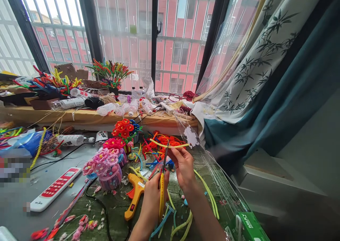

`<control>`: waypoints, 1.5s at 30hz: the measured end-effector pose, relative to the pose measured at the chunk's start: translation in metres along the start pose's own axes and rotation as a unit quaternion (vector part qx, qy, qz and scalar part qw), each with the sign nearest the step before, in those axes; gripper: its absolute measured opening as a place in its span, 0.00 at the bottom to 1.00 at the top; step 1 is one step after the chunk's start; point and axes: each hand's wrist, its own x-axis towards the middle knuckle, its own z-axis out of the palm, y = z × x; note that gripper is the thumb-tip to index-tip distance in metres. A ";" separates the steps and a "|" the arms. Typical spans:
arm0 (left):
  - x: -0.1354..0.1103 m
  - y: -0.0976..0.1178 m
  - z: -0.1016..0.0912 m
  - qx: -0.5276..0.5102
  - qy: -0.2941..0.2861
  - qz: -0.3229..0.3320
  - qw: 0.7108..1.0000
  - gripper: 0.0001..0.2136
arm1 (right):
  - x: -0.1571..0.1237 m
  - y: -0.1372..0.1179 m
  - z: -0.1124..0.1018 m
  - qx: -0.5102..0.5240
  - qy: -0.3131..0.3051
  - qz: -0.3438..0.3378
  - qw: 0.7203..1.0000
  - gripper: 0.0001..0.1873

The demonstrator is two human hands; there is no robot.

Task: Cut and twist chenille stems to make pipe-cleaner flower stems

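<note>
My left hand point(154, 188) is closed around the yellow-handled scissors point(162, 195), whose dark blades point(165, 156) point up and away. In my right hand point(183, 166), thumb and fingers pinch a pale yellow pipe cleaner point(159, 143), held crosswise at the blade tips. Whether the blades touch or cut it cannot be made out. Beyond the hands lies a heap of red-orange pipe-cleaner pieces point(172, 140). More yellow pipe cleaners point(208, 189) and a bent blue one point(163, 221) lie around my wrists on the dark green surface.
Left of my hands is a yellow glue gun point(136, 195) with a black cord. Behind it stand pots of pink pipe-cleaner flowers point(110, 177) and red ones point(124, 128). A white remote point(56, 189) lies left, a green box point(251, 227) right. Plastic bottles point(106, 108) crowd the sill.
</note>
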 end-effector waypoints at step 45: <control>-0.009 0.005 -0.010 -0.019 -0.059 0.004 0.998 0.25 | -0.005 0.003 0.001 -0.021 -0.025 -0.027 0.999 0.10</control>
